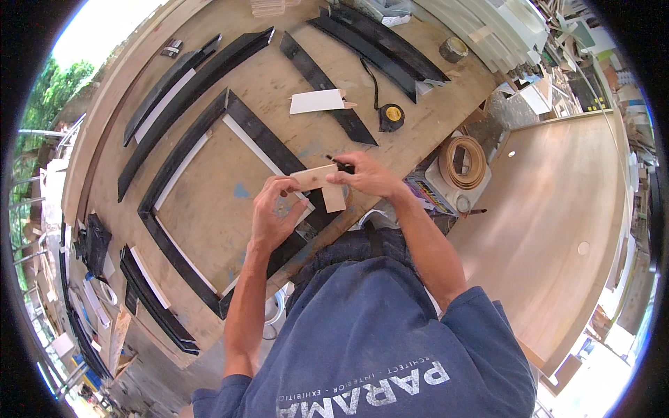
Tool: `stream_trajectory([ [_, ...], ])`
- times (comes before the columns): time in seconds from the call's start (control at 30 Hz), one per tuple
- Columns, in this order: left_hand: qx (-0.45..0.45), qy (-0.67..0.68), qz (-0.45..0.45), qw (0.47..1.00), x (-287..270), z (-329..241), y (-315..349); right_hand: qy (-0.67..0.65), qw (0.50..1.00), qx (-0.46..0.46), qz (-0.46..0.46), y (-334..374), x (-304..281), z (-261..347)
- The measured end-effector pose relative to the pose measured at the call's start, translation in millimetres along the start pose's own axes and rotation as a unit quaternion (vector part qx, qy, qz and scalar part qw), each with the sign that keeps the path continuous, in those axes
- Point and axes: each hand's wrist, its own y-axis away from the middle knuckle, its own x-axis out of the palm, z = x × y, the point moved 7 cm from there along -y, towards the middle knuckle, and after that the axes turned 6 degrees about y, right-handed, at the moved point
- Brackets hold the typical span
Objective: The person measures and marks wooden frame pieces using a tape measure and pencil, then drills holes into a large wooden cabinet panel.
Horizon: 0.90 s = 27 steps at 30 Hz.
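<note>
My left hand grips the left end of a short pale wood strip with its fingertips, the thumb lower down and apart from it. My right hand is closed on the strip's right end. A small black object, perhaps a pencil or marker, also sits in its fingers. Below that end a second pale wood piece points toward me, so the two make an L; I cannot tell whether they are joined. Both hands are over the near corner of a black mitred frame with white inner edges.
The plywood table carries black moulding strips, a white-faced offcut, a yellow-and-black tape measure and a tape roll. To the right stand a coil of brown edging and a large wooden panel.
</note>
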Motion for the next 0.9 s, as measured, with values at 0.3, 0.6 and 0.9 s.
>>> stream_trajectory([
  [0.3, 0.022, -0.07, -0.01, 0.997, -8, 25, 7, -0.109, 0.984, 0.139, -0.039, 22, 5, -41],
  [0.6, 0.026, -0.131, 0.025, 0.991, 9, 30, 3, -0.114, 0.984, 0.128, -0.055, 27, 14, -56],
  [0.9, 0.044, -0.236, 0.068, 0.968, 26, 32, -24, -0.257, 0.945, 0.199, -0.026, 46, 15, -54],
])
